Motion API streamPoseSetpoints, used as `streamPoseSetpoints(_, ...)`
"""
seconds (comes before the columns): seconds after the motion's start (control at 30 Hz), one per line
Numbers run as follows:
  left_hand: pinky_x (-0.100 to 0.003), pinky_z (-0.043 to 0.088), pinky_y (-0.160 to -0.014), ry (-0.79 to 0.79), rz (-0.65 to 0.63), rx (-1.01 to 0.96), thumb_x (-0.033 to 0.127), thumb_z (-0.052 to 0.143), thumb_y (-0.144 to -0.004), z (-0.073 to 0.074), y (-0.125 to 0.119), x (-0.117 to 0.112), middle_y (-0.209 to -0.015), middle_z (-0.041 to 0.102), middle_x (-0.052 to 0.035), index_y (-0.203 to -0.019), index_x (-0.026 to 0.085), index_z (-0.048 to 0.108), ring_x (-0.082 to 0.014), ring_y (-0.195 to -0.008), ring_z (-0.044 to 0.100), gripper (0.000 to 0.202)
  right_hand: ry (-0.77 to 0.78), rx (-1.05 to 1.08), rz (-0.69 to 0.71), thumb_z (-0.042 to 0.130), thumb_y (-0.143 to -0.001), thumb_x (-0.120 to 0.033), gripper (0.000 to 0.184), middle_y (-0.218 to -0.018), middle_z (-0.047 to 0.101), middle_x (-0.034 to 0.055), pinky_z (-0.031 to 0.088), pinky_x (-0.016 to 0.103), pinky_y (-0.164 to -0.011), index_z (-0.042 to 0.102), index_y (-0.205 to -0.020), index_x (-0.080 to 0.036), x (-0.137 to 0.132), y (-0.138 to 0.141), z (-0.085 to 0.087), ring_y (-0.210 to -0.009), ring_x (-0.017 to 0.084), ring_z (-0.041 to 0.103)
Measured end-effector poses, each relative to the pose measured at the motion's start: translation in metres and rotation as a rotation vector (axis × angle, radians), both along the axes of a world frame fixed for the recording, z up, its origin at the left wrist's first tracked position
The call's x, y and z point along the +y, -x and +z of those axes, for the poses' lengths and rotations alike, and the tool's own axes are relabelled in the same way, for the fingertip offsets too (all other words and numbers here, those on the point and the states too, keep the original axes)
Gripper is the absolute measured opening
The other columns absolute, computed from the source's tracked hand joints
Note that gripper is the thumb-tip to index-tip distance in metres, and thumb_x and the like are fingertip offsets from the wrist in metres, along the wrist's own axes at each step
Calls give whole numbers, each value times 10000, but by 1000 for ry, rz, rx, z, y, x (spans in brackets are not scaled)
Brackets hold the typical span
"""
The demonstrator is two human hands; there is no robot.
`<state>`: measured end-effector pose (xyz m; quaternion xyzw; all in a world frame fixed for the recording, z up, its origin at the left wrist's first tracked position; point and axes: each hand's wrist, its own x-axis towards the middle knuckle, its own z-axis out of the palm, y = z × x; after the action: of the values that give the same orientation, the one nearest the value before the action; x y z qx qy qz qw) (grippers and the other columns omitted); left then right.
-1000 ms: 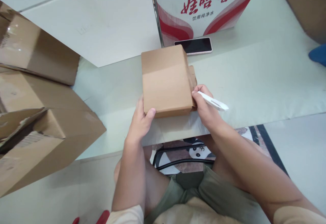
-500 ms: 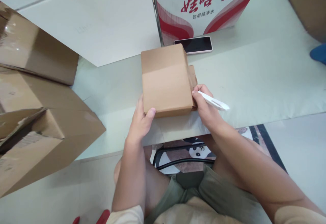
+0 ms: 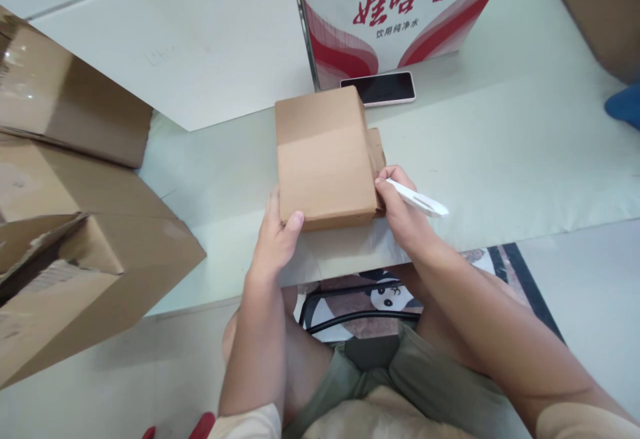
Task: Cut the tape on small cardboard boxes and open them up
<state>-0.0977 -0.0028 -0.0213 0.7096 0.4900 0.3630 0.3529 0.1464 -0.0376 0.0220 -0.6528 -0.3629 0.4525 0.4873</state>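
A small brown cardboard box lies on the pale green table near its front edge. My left hand grips the box's near left corner, thumb on top. My right hand is closed around a white plastic tool and holds its tip against the box's right side, by a side flap that sticks out there.
A black phone lies just behind the box. A white carton with red Chinese print stands at the back. Large brown cartons sit to the left. A blue object shows at the right edge.
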Motion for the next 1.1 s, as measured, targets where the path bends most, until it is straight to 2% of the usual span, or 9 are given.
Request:
streamPoseSetpoints(0.23, -553, 471, -1196, 17, 22, -18, 750, 516, -950, 0, 0, 0, -1469, 639, -180, -1517, 211, 497, -354, -1377, 613, 783, -4, -43, -8, 539, -885, -381, 155, -723, 392, -49, 296, 331, -686, 457, -834, -259, -1, 0, 1, -720, 160, 380)
streamPoseSetpoints(1.1, -526, 474, -1201, 10, 5, -12, 744, 504, -960, 1, 0, 0, -1478, 639, -167, -1523, 225, 493, -340, -1386, 614, 766, -13, -29, 6, 542, -891, -380, 159, -729, 385, -48, 278, 328, -672, 456, -838, -257, 0, -2, -1, -710, 156, 365)
